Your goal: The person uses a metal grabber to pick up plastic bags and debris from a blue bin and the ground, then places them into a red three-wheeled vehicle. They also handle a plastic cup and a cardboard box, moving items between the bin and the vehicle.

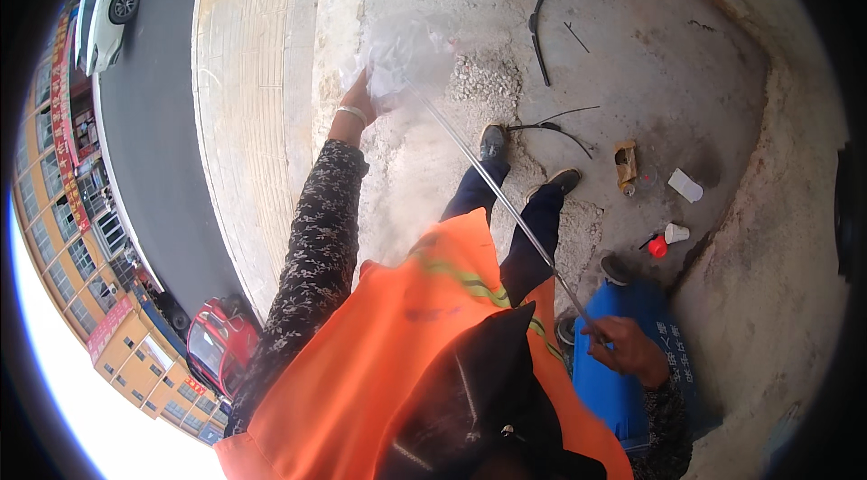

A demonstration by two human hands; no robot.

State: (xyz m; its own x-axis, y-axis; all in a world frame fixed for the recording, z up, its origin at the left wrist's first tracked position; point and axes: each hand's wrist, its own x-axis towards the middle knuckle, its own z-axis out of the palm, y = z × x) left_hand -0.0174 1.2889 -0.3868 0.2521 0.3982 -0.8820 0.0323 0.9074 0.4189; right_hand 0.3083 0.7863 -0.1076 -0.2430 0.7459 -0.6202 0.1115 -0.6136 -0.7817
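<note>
My left hand (359, 101), with a bracelet at the wrist, holds a translucent plastic bag (396, 60) out at arm's length; the bag is partly blurred. A long, thin metal rod (491, 185) runs diagonally across the view, its near end in my right hand (626, 348). The rod's far end meets the bag's side, where its tip is hidden or blurred. Below my right hand lies the blue plastic wheeled bin (616, 385), with writing on its side.
Black wiper-like strips (540, 29) lie on the concrete. A torn cardboard box (626, 161), a can (628, 189), a white paper cup (676, 233) and a red round item (657, 246) lie near the wall (765, 256). A road (162, 121) with a white car (112, 6) and red vehicle (220, 344) is at left.
</note>
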